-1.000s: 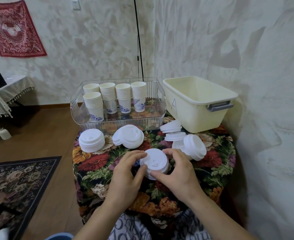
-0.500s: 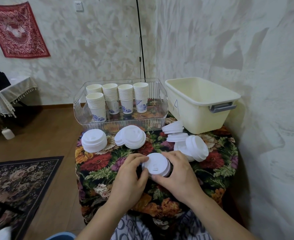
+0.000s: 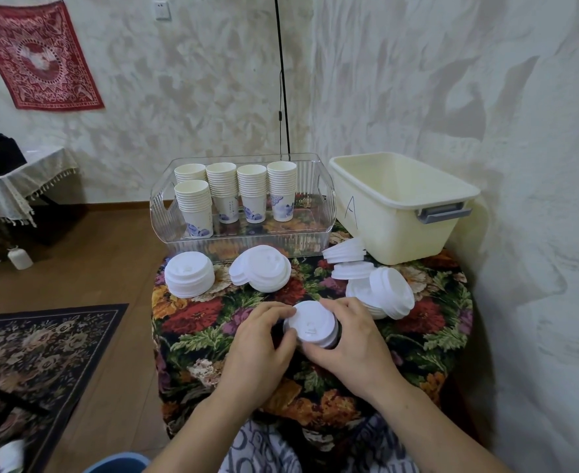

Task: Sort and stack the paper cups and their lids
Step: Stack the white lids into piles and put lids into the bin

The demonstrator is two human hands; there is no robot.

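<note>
both hands are on the small lid stack (image 3: 311, 325) near the front middle of the floral tablecloth (image 3: 213, 336). your left hand (image 3: 259, 346) has its fingers curled onto the stack's left rim, your right hand (image 3: 353, 343) wraps its right side, thumb at the near edge. so both are grasping that one stack, not loose.

to do this step well: squeeze evenly from both sides and press straight down so the lids nest flush (a tilted lid will jam and splay the rest). keep the sip holes roughly aligned, it seats better.

done lids: a neat stack (image 3: 189, 274) far left, a slumped stack (image 3: 261, 268) next to it. loose lids (image 3: 344, 252) and a tipped stack (image 3: 385, 295) lie on the right, just beside your right hand; don't knock them.

cup stacks (image 3: 235, 191) stand upright in the clear bin (image 3: 247, 242). cream tub (image 3: 400, 203) marked "a" at far right looks empty.
</note>
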